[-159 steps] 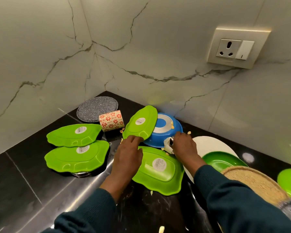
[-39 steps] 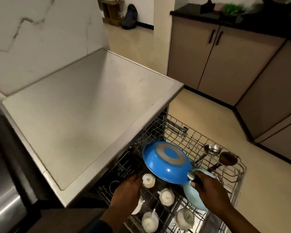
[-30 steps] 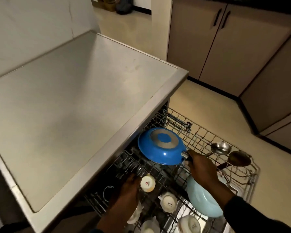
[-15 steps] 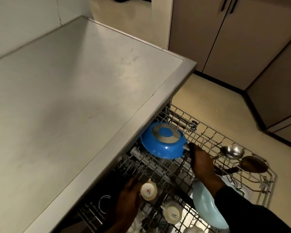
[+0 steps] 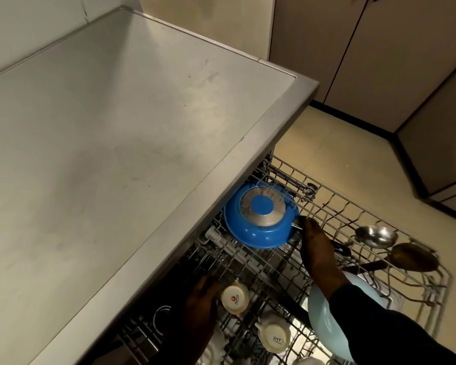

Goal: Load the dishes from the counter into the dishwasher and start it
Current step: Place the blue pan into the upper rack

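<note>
Dishwasher rack (image 5: 327,206), a wire basket pulled out from under a grey steel worktop (image 5: 116,127), fills the lower right of the view. At about 12 o'clock in the rack, partly tucked beneath the worktop's edge, sits the blue pan (image 5: 261,225), bottom up and tilted, its silver base ring with a blue centre facing the camera.

At 3 o'clock of the pan, the right hand (image 5: 319,248) reaches in from 5 o'clock, dark sleeve behind it; its grip is closed on the pan's short handle, fingertips right at the metal joint where the handle meets the pan wall.

The left hand (image 5: 200,304) lies low at 7 o'clock of the pan, in shadow under the worktop edge, touching a white cup (image 5: 234,299) that stands upside down on the rack. Whether this grip closes on the cup or only rests against it I cannot tell.

A second inverted cup (image 5: 274,338) sits at 5 o'clock of the first. A pale blue bowl (image 5: 324,320) stands on edge under the right forearm. At 3 o'clock in the rack lie a steel ladle (image 5: 377,235) and, just beside it, a dark spoon (image 5: 413,256).
</note>
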